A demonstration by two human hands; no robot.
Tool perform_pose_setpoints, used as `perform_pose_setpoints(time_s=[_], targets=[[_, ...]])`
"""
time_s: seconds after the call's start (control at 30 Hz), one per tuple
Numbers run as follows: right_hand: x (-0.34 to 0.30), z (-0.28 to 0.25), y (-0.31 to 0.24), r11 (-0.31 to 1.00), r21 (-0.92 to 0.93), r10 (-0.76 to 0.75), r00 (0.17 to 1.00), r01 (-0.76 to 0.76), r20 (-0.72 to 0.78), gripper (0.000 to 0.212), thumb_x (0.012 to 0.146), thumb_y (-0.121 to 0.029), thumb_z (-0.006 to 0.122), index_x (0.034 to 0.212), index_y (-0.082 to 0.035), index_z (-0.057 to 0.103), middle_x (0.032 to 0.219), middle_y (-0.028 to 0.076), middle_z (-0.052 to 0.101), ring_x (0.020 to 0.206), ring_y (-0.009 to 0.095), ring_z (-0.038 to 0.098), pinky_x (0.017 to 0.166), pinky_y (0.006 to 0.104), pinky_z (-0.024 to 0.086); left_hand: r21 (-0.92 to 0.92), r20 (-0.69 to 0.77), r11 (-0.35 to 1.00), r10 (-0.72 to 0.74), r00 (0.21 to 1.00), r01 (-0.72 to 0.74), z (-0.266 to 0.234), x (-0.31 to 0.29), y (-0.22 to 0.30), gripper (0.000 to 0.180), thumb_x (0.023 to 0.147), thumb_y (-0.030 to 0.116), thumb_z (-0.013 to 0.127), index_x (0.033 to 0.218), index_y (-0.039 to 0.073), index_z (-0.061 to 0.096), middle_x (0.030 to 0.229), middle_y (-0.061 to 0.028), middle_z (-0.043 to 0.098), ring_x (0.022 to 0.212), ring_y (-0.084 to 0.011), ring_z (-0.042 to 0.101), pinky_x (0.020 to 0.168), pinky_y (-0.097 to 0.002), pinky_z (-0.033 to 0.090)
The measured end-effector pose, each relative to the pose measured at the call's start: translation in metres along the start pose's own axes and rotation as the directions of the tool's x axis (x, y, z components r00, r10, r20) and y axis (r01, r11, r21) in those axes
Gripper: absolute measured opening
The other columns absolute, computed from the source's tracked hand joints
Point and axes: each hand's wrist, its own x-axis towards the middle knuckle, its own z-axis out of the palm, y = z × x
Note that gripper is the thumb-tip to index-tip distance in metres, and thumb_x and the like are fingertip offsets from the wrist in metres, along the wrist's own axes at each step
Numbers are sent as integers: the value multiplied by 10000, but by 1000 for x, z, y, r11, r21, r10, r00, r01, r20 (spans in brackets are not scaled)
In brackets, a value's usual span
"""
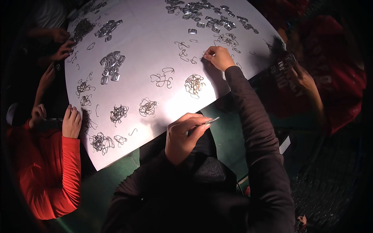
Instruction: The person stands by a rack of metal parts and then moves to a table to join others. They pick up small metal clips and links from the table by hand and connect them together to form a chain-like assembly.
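Note:
My left hand (182, 138) is in front of the table edge, thumb and fingers pinched on a small shiny metal piece (211, 120) seen nearly edge-on. My right hand (220, 58) reaches over the white table, its fingertips drawn together just above the surface. Whatever those fingertips hold, if anything, is too small to make out. Loose bent wire hooks (182, 52) lie to the left of my right hand. Nearer to me is a pile of yellowish wire hooks (194, 85), with a looser group of hooks (163, 78) to its left.
Silver rectangular metal pieces lie in a large spread (213, 19) at the far side and in a heap (112, 66) at left. More wire piles (119, 113) line the left part of the white table (140, 42). Other people's hands (71, 122) work along both sides.

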Motion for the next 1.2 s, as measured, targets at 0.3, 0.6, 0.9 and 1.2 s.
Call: perform_pose_setpoints(time_s=[0.3,0.6,0.9,1.2], targets=[[-47,-17,19,490,782,374,903,-384,209,116,837,-120,602,931,-65,639,810,-45,563,652,72,439,570,225,332,-106,-12,993,-48,999,46,8,-3,-5,149,801,-1,634,940,-45,603,860,-77,642,719,-105,631,634,-208,517],[-226,-41,-87,416,908,199,970,48,-143,66,802,-49,646,847,-1,639,1009,19,498,895,91,481,812,230,376,-214,-54,977,16,998,-27,18,5,-2,133,766,-24,668,880,-45,601,831,-87,648,713,-119,643,636,-214,535],[-224,-16,-87,586,798,302,876,140,-375,56,805,-52,652,852,-28,633,1013,17,468,833,79,444,710,216,373,-146,-23,980,131,991,-133,31,19,-3,120,761,-3,676,862,-25,616,825,-102,653,730,-127,638,643,-229,533],[-239,-25,-88,661,720,246,846,211,-474,93,751,-9,680,826,-26,628,965,45,483,859,137,468,770,260,390,605,-7,718,438,899,-344,-37,221,-69,189,848,149,591,991,65,683,895,-96,674,725,-168,611,630,-266,482]])
